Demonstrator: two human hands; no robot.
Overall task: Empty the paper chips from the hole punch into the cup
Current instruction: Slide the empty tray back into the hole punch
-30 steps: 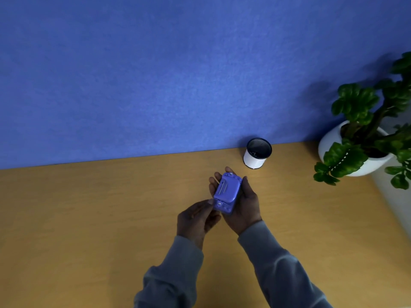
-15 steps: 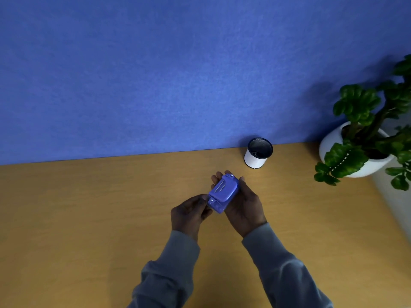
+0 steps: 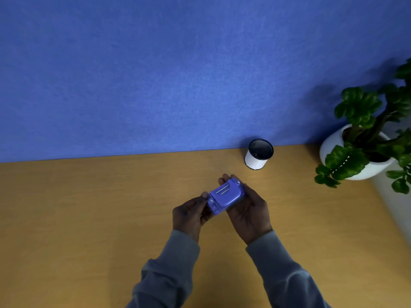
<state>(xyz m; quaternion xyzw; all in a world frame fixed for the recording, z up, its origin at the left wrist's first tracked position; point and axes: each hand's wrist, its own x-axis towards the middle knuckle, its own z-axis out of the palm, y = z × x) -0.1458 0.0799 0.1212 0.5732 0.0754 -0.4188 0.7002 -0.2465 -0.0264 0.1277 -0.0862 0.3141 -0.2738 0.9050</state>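
Observation:
A small purple-blue hole punch (image 3: 224,196) is held above the wooden desk, its underside with two pale slots turned up toward me. My right hand (image 3: 248,213) cradles it from below and the right, fingertips showing past its far end. My left hand (image 3: 191,213) pinches the punch's near left end with thumb and fingers. The cup (image 3: 258,154), white outside and dark inside, stands upright at the back of the desk, beyond and to the right of the hands. A few pale specks show inside it.
A blue fabric wall (image 3: 178,74) rises along the desk's back edge. A leafy green plant in a round white pot (image 3: 347,156) sits at the right. The wooden desk (image 3: 89,218) stretches out to the left.
The punch has turned counter-clockwise in my hands, its long axis now more sideways. My left hand has shifted left and closed on the punch's near end.

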